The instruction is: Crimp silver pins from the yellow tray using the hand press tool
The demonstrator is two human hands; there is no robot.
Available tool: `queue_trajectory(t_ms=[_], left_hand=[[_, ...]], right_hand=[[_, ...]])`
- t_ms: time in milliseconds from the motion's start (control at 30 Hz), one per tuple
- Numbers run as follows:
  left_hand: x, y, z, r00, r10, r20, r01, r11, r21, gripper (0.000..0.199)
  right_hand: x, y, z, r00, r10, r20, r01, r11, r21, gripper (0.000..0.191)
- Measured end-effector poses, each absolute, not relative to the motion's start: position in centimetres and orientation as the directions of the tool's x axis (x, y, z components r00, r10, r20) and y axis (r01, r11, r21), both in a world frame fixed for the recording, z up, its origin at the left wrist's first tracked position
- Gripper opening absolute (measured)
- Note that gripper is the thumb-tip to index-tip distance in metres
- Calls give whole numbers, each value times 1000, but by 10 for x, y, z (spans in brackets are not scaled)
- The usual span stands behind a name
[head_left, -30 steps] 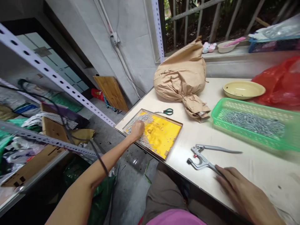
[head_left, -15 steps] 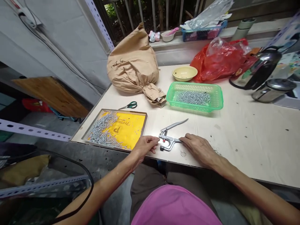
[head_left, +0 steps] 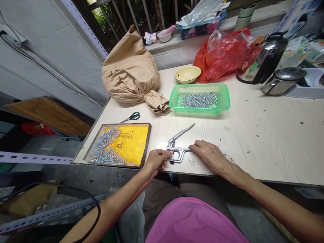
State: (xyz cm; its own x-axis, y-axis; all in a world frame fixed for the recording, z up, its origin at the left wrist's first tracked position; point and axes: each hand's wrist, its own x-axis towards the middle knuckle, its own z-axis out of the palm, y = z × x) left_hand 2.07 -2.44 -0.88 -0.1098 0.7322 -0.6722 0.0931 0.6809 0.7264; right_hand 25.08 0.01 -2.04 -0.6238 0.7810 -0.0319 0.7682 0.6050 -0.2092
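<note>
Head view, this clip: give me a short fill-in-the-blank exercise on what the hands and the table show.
1. The left hand and right hand both touch the metal ____ lying near the table's front edge.
2. The green basket holds a heap of small ____ parts.
3. The scissors have ____ handles.
4. The tray left of the hands has a ____ bottom.

Missing words: pliers; metal; green; yellow

- The left hand [head_left: 157,159] is off the yellow tray [head_left: 145,146] and pinches at the pliers' [head_left: 178,150] head.
- The right hand [head_left: 211,156] now covers the pliers' lower handle.
</note>
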Motion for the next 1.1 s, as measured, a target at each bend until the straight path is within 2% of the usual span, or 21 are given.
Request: queue_trajectory(t_ms=[300, 600, 767, 933, 1100], left_hand=[[25, -18, -2, -64, 681, -729, 154, 729, 667, 36], [18, -7, -4, 16, 640, -768, 318, 725, 611, 27], [17, 1, -2, 13, 634, -773, 440, 691, 574, 29], [17, 4, 2, 37, 571, -820, 430, 732, 529, 28], [17, 5, 3, -1, 586, -810, 452, 723, 522, 22]], right_hand=[[249, -2, -18, -605, 795, -38, 782, 585, -215, 21], [247, -3, -21, -608, 794, -4, 781, 597, -182, 21], [246, -4, -19, -608, 794, 6, 782, 600, -167, 21], [245, -5, -20, -604, 797, 19, 786, 600, -149, 19], [245, -5, -24, -599, 799, 56, 786, 600, -152, 18]])
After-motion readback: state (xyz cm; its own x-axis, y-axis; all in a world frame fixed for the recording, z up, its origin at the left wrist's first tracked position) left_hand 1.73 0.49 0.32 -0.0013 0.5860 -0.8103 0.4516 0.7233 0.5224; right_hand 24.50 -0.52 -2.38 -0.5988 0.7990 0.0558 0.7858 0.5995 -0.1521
